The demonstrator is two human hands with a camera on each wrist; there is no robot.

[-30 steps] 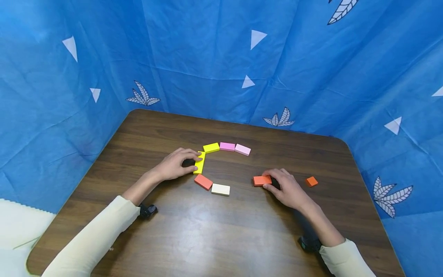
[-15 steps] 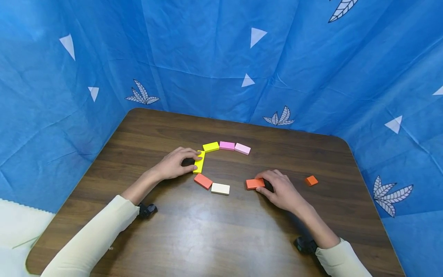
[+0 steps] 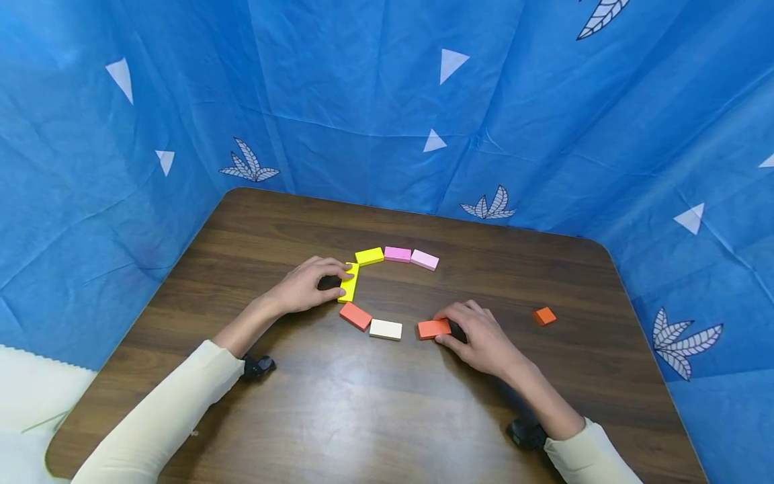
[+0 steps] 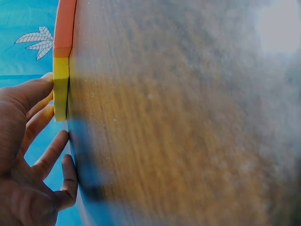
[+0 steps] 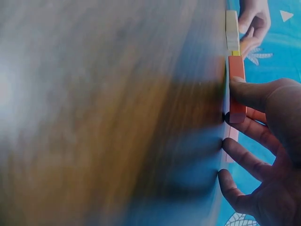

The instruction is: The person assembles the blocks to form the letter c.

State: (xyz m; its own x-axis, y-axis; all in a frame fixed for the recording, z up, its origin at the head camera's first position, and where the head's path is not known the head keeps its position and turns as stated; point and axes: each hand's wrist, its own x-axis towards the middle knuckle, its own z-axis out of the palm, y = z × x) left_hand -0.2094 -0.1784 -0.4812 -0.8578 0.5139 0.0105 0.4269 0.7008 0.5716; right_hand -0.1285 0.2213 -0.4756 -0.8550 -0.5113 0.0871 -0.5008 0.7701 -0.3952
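My left hand pinches a yellow block lying flat on the table, thumb and fingertips at its ends; in the left wrist view, the red block adjoins it. Between the thumb and fingers of my right hand is a red-orange block, low over the tabletop, a short gap to the right of a cream block. In the right wrist view, the thumb lies along the near side of that red-orange block, with the other fingers spread below. The blocks form a curve open to the right.
At the curve's far side sit a second yellow block, a magenta block and a pale pink block. One orange block lies apart, right of my right hand. Blue cloth hangs behind the brown table.
My right hand has slid the red-orange block leftward and slightly nearer, narrowing its gap to the cream block. My left hand has stayed on the yellow block.
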